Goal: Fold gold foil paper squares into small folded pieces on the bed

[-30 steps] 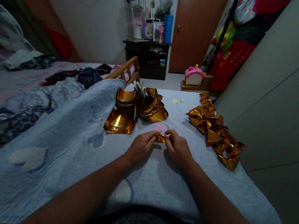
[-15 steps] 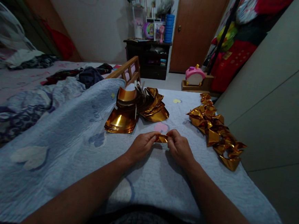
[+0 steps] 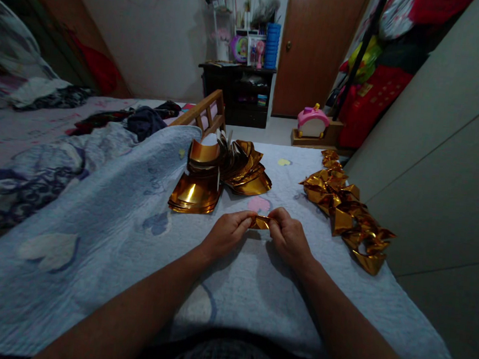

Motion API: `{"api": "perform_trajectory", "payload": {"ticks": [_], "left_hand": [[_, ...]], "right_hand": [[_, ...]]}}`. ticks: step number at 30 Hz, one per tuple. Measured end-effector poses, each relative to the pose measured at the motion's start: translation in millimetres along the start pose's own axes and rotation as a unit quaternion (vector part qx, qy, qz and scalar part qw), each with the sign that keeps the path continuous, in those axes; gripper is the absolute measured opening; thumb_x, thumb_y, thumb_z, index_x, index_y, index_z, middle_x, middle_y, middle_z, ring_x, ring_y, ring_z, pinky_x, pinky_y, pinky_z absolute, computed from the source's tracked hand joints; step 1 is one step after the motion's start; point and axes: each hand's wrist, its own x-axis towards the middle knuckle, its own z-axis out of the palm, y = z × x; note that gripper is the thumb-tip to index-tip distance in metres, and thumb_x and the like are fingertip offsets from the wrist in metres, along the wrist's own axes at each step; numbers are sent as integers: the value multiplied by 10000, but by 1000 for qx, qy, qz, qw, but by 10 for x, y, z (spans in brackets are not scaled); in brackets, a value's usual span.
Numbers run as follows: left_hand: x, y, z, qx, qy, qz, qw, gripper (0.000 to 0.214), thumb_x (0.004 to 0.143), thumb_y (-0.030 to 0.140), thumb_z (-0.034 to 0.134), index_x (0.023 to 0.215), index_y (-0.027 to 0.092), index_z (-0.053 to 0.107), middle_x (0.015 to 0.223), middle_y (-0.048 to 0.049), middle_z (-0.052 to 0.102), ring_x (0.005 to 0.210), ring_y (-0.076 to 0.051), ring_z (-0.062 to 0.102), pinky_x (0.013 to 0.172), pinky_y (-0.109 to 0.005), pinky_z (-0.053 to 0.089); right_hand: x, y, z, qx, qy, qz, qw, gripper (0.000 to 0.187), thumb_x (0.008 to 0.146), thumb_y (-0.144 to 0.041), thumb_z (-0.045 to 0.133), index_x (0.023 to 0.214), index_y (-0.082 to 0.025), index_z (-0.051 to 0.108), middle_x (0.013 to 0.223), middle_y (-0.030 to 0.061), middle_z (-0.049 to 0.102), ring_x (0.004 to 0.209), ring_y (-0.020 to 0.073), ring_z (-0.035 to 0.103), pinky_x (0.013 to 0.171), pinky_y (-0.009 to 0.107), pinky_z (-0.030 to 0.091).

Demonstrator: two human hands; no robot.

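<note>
A small folded piece of gold foil paper [image 3: 261, 222] is stretched between my two hands, just above the blue quilted cover [image 3: 251, 291]. My left hand [image 3: 230, 231] pinches its left end between thumb and fingers. At the other end, my right hand [image 3: 288, 234] grips it the same way. Both hands partly hide the piece. Beyond my left hand lies a fanned stack of flat gold foil sheets [image 3: 195, 192], with more sheets [image 3: 248, 174] spread beside it. To the right rests a heap of folded gold foil pieces [image 3: 340, 207].
Rumpled bedding [image 3: 35, 185] covers a bed on the left. A wooden rail [image 3: 199, 110] stands behind the foil sheets. Farther back are a dark cabinet [image 3: 236, 93] with items on top, a wooden door [image 3: 318, 53] and a pink toy [image 3: 312, 121]. A pale wardrobe [image 3: 442, 179] stands along the right.
Hardly anything differs. Both hands keep hold of the folded foil paper in the same place, and the view has shifted very slightly.
</note>
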Motion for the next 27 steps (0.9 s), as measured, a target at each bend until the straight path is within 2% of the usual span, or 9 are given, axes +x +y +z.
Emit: {"api": "perform_trajectory", "payload": {"ticks": [7, 16, 27], "left_hand": [[11, -45, 1, 93, -20, 28, 995, 254, 944, 246, 574, 1072, 247, 794, 961, -37, 782, 886, -209, 696, 845, -272, 500], [7, -20, 1, 80, -26, 21, 996, 254, 948, 267, 571, 1054, 239, 799, 970, -35, 789, 900, -216, 705, 829, -267, 498], [5, -15, -10, 159, -8, 22, 987, 318, 971, 293, 500, 1097, 197, 776, 984, -48, 793, 904, -216, 716, 817, -302, 514]], "right_hand": [[-14, -8, 16, -8, -5, -3, 1000, 114, 903, -255, 459, 904, -214, 566, 679, 3, 619, 591, 174, 574, 597, 272, 362], [-8, -12, 8, -8, -6, -18, 1000, 164, 945, -285, 436, 890, -215, 573, 729, 26, 661, 659, 187, 623, 639, 276, 397], [-9, 10, 20, 5, 9, -21, 1000, 188, 947, -287, 437, 872, -203, 588, 711, 16, 648, 638, 175, 621, 632, 266, 396]]}}
